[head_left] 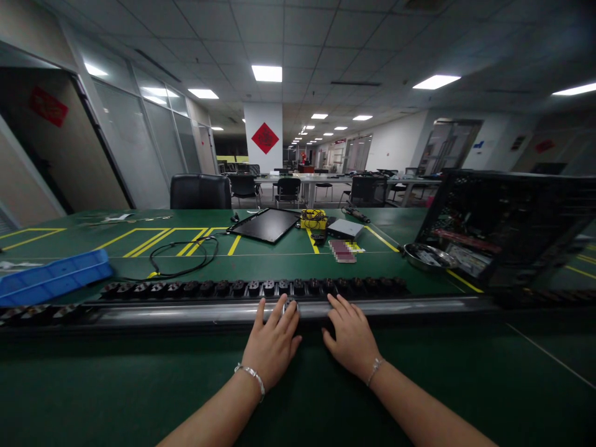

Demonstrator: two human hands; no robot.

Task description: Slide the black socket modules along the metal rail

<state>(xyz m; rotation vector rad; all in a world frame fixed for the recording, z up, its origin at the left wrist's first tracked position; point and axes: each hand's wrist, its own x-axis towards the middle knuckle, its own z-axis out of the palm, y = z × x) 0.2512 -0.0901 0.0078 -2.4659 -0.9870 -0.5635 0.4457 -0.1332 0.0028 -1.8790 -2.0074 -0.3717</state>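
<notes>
My left hand (273, 343) reaches over a long metal rail (195, 314) that runs across the green table, its fingers stretched forward and slightly apart. A small shiny piece at the rail shows by its fingertips, too small to name. To the right, my right hand (352, 335) lies palm down with fingers extended, the fingertips at the same rail. Neither hand is wrapped round anything. Just behind the rail stands a row of several black round-topped parts (269, 287), like sockets or small wheels. What lies under the palms is hidden.
A blue plastic bin (53, 277) sits at the left, near a black cable (184, 268). Further back are a dark flat panel (266, 225), a yellow box (313, 218) and a grey box (345, 230). A metal bowl (429, 257) stands beside an open computer case (503, 223).
</notes>
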